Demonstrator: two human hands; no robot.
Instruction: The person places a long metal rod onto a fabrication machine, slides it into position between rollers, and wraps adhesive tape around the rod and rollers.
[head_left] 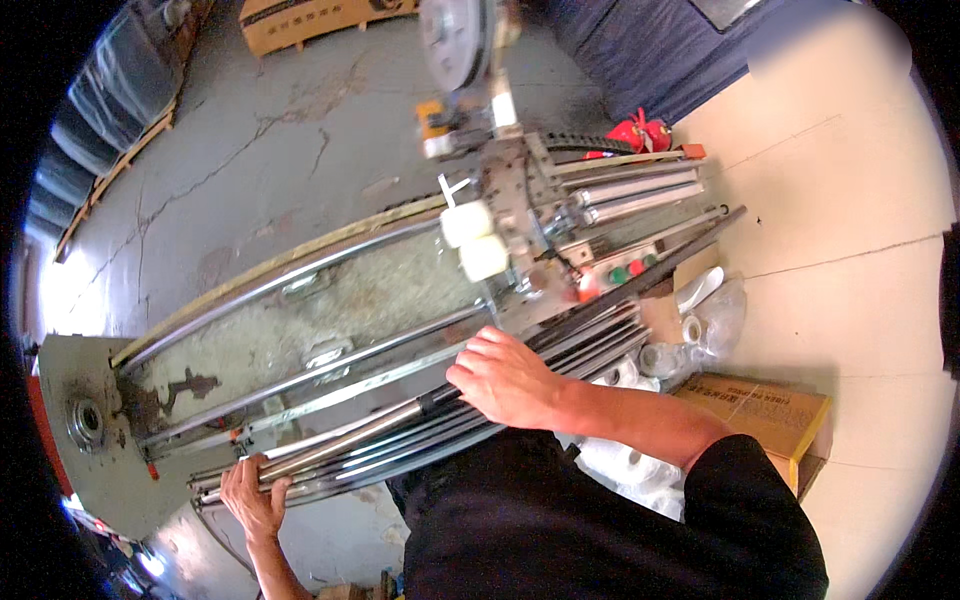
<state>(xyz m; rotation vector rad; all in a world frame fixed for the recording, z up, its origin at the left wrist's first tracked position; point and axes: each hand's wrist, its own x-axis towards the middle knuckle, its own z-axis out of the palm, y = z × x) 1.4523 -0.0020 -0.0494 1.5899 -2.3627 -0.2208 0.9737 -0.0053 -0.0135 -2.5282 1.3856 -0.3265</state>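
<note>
Both hands on the long rod (650, 278), well apart. It runs diagonally along the near side of the machine, from lower L up to upper R; dark on the R stretch, bare metal on the L. R hand (505, 378) is closed over it approx. mid-length, knuckles up, near where dark meets bright. L hand (255, 497) is wrapped round the bright L end, thumb on the near side; can't quite tell if its fingers also take in neighbouring bars, as they overlap there.

Alongside & just below the rod: bundle of metal bars (390, 456), roughly parallel, close to the person's black shirt (600, 520).

Machine beyond: grey end plate (100, 440) w/ round fitting at far L, shiny rails (330, 377) running from it toward the carriage (510, 180). Carriage stands upright, blurry, w/ two off-white cylinders (475, 240) on its L, an orange-yellow part (432, 120) above them & a big grey disc (455, 40) on top. Red & green buttons (635, 267) sit just beyond the rod's dark stretch.

R side: plastic-wrapped rolls (625, 465) & cardboard box (765, 410) by the pale wall (850, 210). Bg: cracked grey floor (230, 110), another carton (320, 22) at top.
</note>
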